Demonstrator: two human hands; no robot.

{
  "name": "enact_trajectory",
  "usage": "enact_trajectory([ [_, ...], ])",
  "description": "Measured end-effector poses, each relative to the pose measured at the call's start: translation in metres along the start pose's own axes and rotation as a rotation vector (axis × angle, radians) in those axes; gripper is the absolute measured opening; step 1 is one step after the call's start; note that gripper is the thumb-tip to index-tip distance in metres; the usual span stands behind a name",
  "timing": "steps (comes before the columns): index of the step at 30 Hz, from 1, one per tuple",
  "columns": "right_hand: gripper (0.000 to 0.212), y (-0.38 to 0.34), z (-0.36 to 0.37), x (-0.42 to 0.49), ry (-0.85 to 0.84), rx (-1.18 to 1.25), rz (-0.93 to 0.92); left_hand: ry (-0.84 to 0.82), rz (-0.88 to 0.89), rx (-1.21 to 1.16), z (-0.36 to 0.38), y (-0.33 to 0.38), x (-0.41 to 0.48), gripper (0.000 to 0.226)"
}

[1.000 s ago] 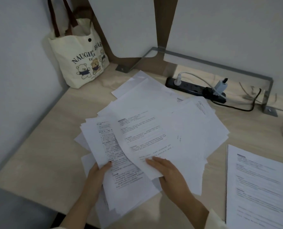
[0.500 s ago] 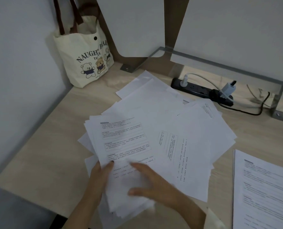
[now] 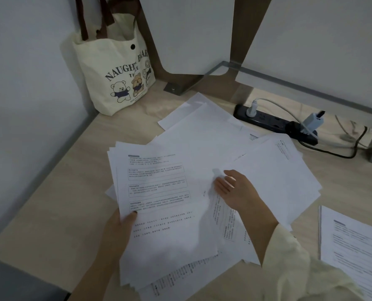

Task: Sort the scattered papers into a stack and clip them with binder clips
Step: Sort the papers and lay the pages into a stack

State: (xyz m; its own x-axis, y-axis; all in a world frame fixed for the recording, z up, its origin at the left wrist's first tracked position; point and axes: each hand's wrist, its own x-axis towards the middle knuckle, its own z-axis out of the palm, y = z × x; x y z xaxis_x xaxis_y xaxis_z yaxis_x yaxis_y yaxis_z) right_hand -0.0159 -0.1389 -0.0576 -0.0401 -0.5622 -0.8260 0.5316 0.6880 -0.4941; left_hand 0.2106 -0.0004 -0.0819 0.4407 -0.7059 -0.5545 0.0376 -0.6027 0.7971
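A gathered bundle of printed sheets [image 3: 159, 192] lies fanned at the centre left of the wooden desk [image 3: 50, 203]. My left hand [image 3: 120, 227] grips the bundle's left edge, thumb on top. Loose white sheets [image 3: 278, 181] spread out to the right and behind. My right hand [image 3: 237, 190] rests flat on these loose sheets with its fingers apart, touching a blurred sheet edge. No binder clip is in view.
A separate printed stack [image 3: 352, 246] lies at the right edge of the desk. A cream tote bag [image 3: 113, 68] stands in the back left corner. A black power strip [image 3: 272, 122] with plugs and cables runs along the back right.
A printed sheet moved from the loose spread onto the bundle in my left hand. My right hand then moved right and forward onto the loose sheets.
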Motion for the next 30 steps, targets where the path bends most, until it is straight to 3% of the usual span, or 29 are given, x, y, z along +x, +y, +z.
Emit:
enact_trajectory([
  [3, 0.014, 0.003, 0.009, 0.005, 0.023, -0.067, -0.020, -0.010, 0.005, 0.026, -0.001, 0.001, 0.001, 0.030],
  [8, 0.034, 0.009, 0.024, 0.011, 0.033, -0.495, -0.241, -0.044, 0.001, 0.022, -0.004, 0.000, 0.001, 0.030],
  [11, 0.027, 0.010, 0.027, 0.010, 0.074, -0.624, -0.392, -0.054, -0.009, 0.013, -0.004, -0.001, 0.002, 0.032],
  [16, 0.007, -0.026, 0.015, -0.024, 0.314, -0.755, -0.810, -0.059, -0.025, -0.056, -0.003, 0.000, -0.001, 0.029],
  [20, 0.018, -0.062, 0.001, -0.068, 0.390, -0.860, -1.153, -0.109, -0.085, -0.171, 0.006, 0.003, -0.009, 0.028],
  [23, 0.021, -0.063, -0.004, -0.094, 0.424, -1.162, -1.412, -0.154, -0.117, -0.292, 0.018, 0.008, -0.016, 0.030],
  [26, 0.017, -0.034, -0.006, -0.106, 0.312, -1.489, -1.542, -0.251, -0.123, -0.394, 0.031, 0.015, -0.024, 0.029],
  [30, 0.030, 0.036, -0.017, -0.084, 0.126, -1.828, -1.455, -0.298, -0.139, -0.432, 0.040, 0.006, -0.028, 0.029],
])
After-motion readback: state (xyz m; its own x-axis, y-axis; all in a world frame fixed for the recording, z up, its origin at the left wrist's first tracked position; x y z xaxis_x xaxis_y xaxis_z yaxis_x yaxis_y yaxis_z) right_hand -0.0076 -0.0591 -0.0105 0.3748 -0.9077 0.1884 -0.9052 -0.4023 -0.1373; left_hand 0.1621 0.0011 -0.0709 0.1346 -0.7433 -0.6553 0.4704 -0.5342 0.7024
